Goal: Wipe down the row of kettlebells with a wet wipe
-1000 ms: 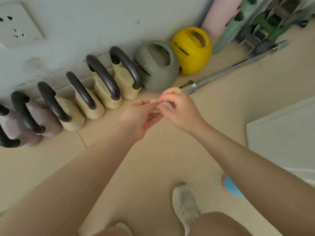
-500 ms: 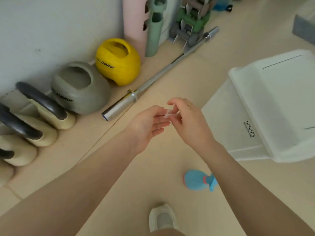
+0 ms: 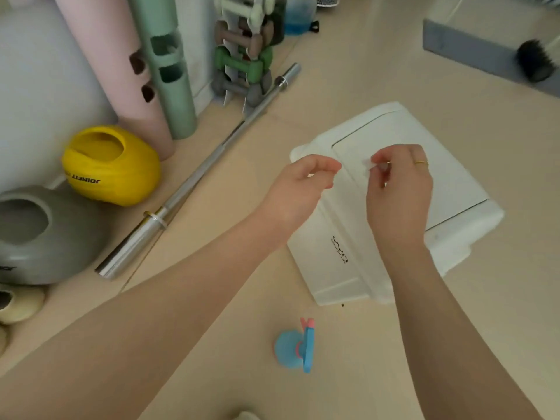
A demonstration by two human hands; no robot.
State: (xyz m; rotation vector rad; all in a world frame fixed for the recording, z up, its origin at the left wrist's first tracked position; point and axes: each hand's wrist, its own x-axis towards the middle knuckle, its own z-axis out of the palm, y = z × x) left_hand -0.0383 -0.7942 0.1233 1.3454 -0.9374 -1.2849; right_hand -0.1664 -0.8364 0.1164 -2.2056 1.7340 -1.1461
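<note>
Only the end of the kettlebell row shows at the left edge: a yellow kettlebell, a grey kettlebell and part of a cream one, all against the wall. Both hands hover over a white lidded bin, well to the right of the row. My right hand pinches a small white scrap of wet wipe at its fingertips. My left hand is a short way to its left, fingers loosely curled, and I see nothing in it.
A steel barbell lies diagonally on the floor between the kettlebells and the bin. Pink and green foam rollers and a dumbbell rack stand at the wall. A blue and pink object lies near my feet. A grey box sits far right.
My view has swung right, away from the kettlebell row and onto the white bin. My hands, pinched together on the wipe before, have moved apart; only the right still holds it.
</note>
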